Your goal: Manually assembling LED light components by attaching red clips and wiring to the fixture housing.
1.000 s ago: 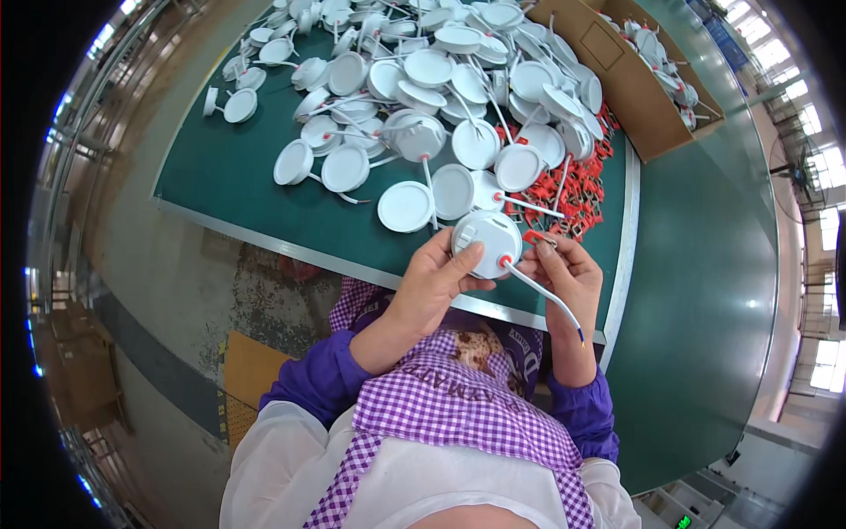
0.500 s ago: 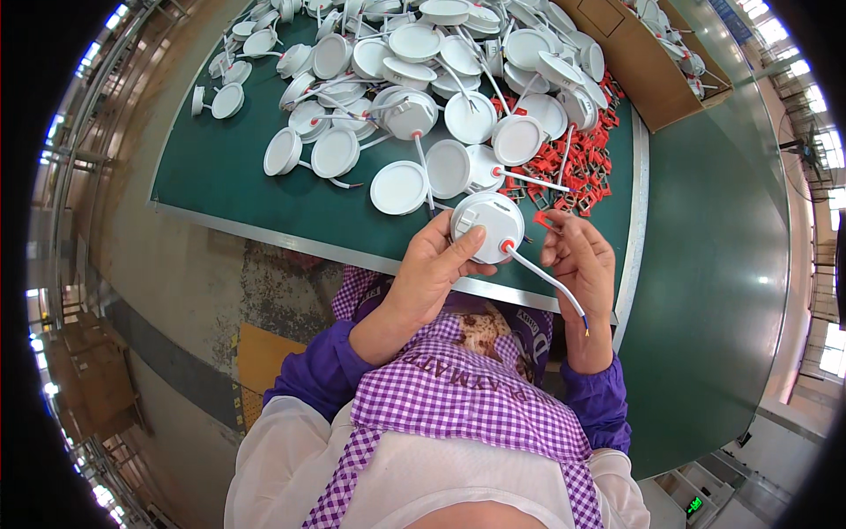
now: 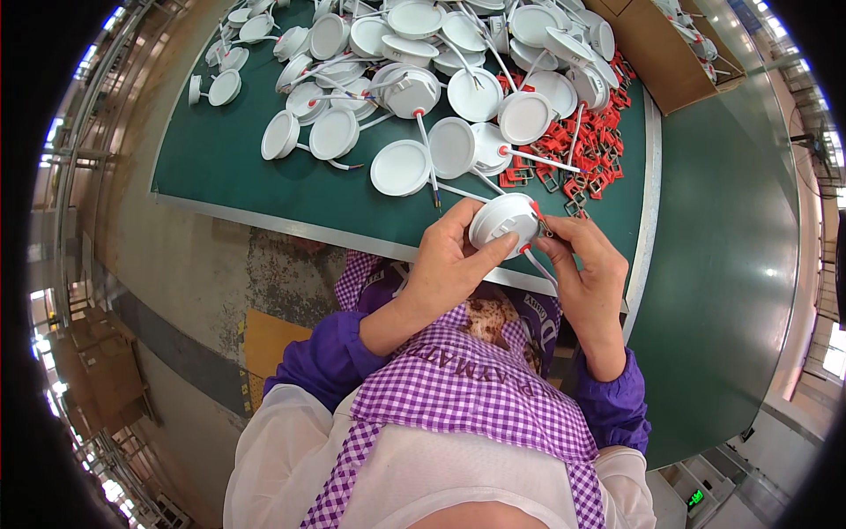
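A round white downlight [image 3: 504, 222] with a white cable is gripped in my left hand [image 3: 451, 256], the thumb across its back and the fingers beneath. At its right edge, my right hand [image 3: 582, 264] pinches a small red clip [image 3: 538, 212] with a metal wire spring between thumb and forefinger. The clip touches the downlight's side; whether it is seated there I cannot tell. The cable hangs from the downlight toward my right palm, and its far end is hidden behind that hand.
Many white downlights [image 3: 401, 167] with cables lie heaped on the green table [image 3: 220, 167]. A pile of red spring clips [image 3: 586, 145] lies to their right. At the far right stands a cardboard box [image 3: 656, 53] holding more downlights. A metal strip [image 3: 291, 231] edges the table's front.
My right hand has brought the red clip against the downlight's side. The downlight has been tilted and turned in my left hand, and its cable now points down behind my right hand.
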The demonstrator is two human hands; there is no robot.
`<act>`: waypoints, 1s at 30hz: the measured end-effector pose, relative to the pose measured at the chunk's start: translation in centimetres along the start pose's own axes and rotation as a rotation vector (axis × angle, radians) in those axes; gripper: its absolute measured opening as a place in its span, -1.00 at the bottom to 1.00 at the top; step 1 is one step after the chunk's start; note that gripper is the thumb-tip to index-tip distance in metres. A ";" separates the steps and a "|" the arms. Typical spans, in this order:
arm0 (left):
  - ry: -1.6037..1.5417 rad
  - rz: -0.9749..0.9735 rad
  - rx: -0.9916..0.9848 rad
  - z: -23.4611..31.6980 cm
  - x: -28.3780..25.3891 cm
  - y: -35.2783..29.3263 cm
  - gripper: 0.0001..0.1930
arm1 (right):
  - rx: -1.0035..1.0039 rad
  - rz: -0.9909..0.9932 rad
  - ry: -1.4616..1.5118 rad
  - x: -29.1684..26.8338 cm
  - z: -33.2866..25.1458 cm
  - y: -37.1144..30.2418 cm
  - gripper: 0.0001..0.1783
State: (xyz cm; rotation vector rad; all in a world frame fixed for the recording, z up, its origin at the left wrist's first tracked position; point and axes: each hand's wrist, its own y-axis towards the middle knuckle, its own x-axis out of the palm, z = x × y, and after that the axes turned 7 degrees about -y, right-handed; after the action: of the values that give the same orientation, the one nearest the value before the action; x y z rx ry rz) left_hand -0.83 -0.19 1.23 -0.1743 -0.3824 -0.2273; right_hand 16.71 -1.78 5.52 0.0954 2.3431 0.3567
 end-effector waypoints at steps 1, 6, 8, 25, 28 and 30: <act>-0.001 0.001 -0.003 0.0 0.0 0.0 -0.72 | -0.002 0.002 -0.024 0.0 -0.2 -0.1 -0.80; 0.096 0.009 0.126 -0.5 0.3 0.0 -0.72 | -0.010 0.026 -0.025 0.1 -0.1 -0.8 -0.81; 0.183 -0.021 0.110 0.1 0.2 -0.2 -0.70 | -0.021 0.030 -0.037 0.2 -0.1 -1.0 -0.81; 0.460 -0.092 0.323 0.3 0.1 -0.6 -0.69 | -0.012 0.121 0.000 1.4 0.3 -2.1 -0.85; 0.464 -0.151 0.230 0.3 0.0 -1.6 -0.71 | 0.107 0.021 0.129 0.8 1.0 -2.8 -0.86; 0.346 -0.179 0.115 -0.3 0.1 -2.3 -0.72 | 0.132 0.012 0.087 0.4 -0.1 -3.9 -0.85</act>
State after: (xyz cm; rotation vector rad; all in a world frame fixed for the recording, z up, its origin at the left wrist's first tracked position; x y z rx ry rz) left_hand -1.24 -2.44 1.25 0.0140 -0.0656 -0.4045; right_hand 16.52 -5.43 4.18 0.1606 2.4524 0.2152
